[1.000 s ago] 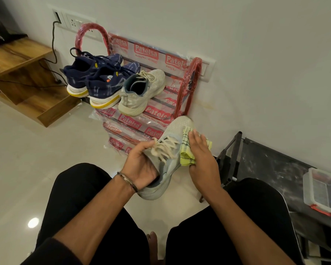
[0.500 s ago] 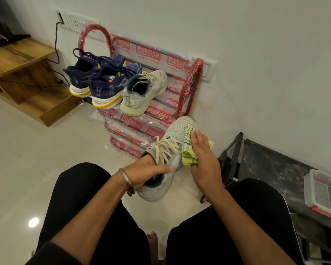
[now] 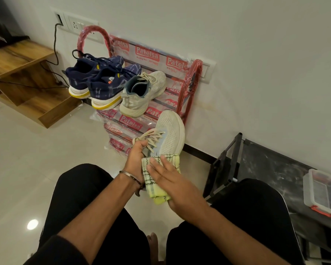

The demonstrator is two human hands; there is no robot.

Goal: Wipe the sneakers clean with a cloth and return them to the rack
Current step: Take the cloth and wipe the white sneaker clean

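I hold a white mesh sneaker (image 3: 170, 132) toe-up above my knees. My left hand (image 3: 135, 159) grips it at the tongue and laces. A yellow-green checked cloth (image 3: 159, 186) covers the sneaker's heel half, and my right hand (image 3: 172, 180) presses on it, fingers straight on top and the thumb beneath the cloth's lower edge. The heel is hidden under the cloth. On the red rack (image 3: 189, 88) by the wall sit the matching white sneaker (image 3: 143, 92) and two navy sneakers (image 3: 96, 81) with yellow-edged soles.
A wooden shelf unit (image 3: 27, 77) stands at the left with cables running to wall sockets. A dark low stand (image 3: 271, 169) at the right carries a clear plastic box (image 3: 323, 194) with red clips. Pale tiled floor (image 3: 36, 159) lies in front of the rack.
My right hand has drawn the cloth down from the sneaker's toe side to its heel half. The left hand has shifted up to the laces, and the toe now points higher.
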